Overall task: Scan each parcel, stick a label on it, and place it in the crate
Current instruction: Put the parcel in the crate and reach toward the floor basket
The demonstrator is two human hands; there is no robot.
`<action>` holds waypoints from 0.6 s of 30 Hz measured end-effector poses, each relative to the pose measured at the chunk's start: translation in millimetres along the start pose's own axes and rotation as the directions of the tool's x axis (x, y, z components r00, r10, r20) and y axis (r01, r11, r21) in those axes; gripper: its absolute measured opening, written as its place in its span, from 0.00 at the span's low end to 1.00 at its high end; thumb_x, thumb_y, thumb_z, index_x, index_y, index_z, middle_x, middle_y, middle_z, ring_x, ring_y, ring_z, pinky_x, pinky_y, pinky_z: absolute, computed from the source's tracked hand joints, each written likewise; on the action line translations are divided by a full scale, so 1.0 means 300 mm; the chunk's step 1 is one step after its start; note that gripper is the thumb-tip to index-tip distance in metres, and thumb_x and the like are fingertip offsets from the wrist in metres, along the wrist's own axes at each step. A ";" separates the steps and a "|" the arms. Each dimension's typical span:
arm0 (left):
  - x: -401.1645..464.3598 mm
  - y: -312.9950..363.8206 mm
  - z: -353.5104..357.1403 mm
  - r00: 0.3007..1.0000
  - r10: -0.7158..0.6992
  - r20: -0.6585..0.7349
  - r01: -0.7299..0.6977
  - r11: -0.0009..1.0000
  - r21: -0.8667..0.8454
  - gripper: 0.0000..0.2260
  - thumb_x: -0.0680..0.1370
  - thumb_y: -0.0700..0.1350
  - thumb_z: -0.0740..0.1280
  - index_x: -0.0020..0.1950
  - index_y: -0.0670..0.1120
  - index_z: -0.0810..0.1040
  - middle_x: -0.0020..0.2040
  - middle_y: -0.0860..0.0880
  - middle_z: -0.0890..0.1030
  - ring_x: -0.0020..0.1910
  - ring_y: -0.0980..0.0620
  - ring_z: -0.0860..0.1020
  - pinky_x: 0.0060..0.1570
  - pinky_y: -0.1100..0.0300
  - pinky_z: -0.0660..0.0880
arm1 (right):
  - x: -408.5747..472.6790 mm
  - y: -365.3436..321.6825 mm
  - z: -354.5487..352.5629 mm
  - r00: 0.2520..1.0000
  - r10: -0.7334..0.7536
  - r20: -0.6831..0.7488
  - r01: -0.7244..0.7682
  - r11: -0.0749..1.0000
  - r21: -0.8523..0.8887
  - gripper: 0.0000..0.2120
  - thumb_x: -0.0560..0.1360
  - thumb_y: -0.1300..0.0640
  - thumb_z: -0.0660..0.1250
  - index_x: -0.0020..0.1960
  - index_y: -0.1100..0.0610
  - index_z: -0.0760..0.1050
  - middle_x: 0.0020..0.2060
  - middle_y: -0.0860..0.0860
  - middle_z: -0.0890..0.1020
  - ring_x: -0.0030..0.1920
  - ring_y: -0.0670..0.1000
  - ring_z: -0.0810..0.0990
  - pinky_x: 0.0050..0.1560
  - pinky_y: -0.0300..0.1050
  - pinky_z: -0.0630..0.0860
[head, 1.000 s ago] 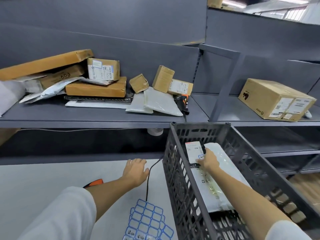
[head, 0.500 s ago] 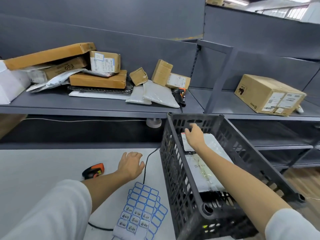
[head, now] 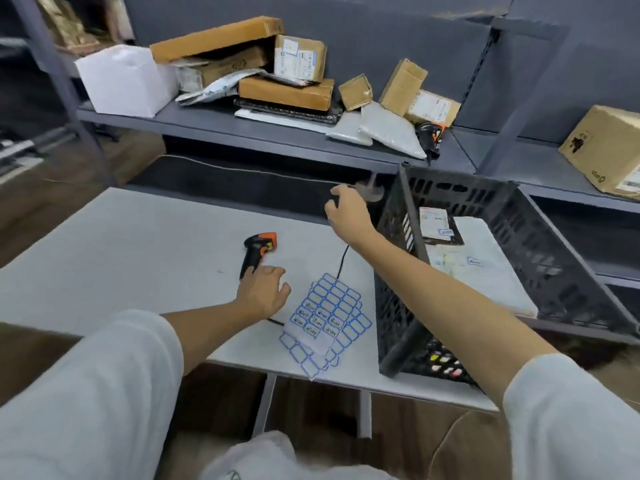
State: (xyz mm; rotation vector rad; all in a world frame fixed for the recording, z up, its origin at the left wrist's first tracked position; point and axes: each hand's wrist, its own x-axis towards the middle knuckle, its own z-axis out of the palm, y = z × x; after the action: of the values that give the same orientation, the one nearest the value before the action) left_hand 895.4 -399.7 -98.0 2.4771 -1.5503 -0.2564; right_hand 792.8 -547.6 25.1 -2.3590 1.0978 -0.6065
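Note:
A black plastic crate (head: pixel 394 271) stands on the white table's right end. Inside it lie a white poly mailer (head: pixel 491 271) and a dark flat parcel (head: pixel 438 226), each with a small blue-edged label. My right hand (head: pixel 346 211) hangs above the table just left of the crate, fingers loosely curled, nothing seen in it. My left hand (head: pixel 265 294) rests flat on the table, its fingertips at the handle end of the black-and-orange scanner (head: pixel 258 251). Sheets of blue-edged labels (head: pixel 327 317) lie between that hand and the crate.
On the grey shelf (head: pixel 207 123) behind the table sit several cardboard parcels (head: pixel 287 93), grey mailers (head: pixel 388 131), a white box (head: pixel 121 79) and a second scanner (head: pixel 431 136). A large carton (head: pixel 606 150) stands on the right shelf. The scanner's cable (head: pixel 343 258) runs across the table.
My right hand has come out of the crate and moved left, leaving the dark parcel inside. My left hand has slid toward the scanner. The view has swung left.

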 end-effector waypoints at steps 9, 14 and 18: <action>-0.203 -0.249 -0.028 0.989 -0.146 -0.003 0.146 0.989 -0.020 0.21 0.81 0.50 0.56 0.72 0.44 0.67 0.70 0.45 0.71 0.69 0.47 0.68 0.73 0.52 0.55 | -0.201 -0.135 0.286 0.972 -0.084 0.220 0.111 0.987 -0.116 0.16 0.79 0.61 0.57 0.66 0.63 0.70 0.64 0.60 0.73 0.64 0.61 0.71 0.64 0.54 0.68; -0.286 -0.401 -0.035 0.987 -0.161 0.006 0.161 0.984 -0.074 0.21 0.81 0.50 0.55 0.73 0.43 0.66 0.72 0.44 0.69 0.70 0.47 0.67 0.74 0.52 0.54 | -0.289 -0.234 0.448 0.942 -0.069 0.328 0.134 0.974 -0.181 0.16 0.78 0.61 0.58 0.65 0.63 0.70 0.62 0.62 0.75 0.60 0.63 0.73 0.59 0.53 0.71; -0.390 -0.558 -0.060 0.986 -0.164 0.044 0.168 0.980 -0.104 0.22 0.81 0.51 0.54 0.73 0.44 0.65 0.72 0.44 0.69 0.70 0.45 0.66 0.72 0.55 0.55 | -0.355 -0.345 0.571 0.927 -0.054 0.371 0.152 0.958 -0.242 0.18 0.79 0.60 0.57 0.67 0.63 0.68 0.62 0.61 0.74 0.60 0.62 0.72 0.57 0.51 0.69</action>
State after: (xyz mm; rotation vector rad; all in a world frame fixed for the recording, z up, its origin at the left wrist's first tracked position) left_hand 994.2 -221.4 -120.9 2.5313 -1.3065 -0.4009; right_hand 887.9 -365.9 -71.9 -2.6329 0.9364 -0.0447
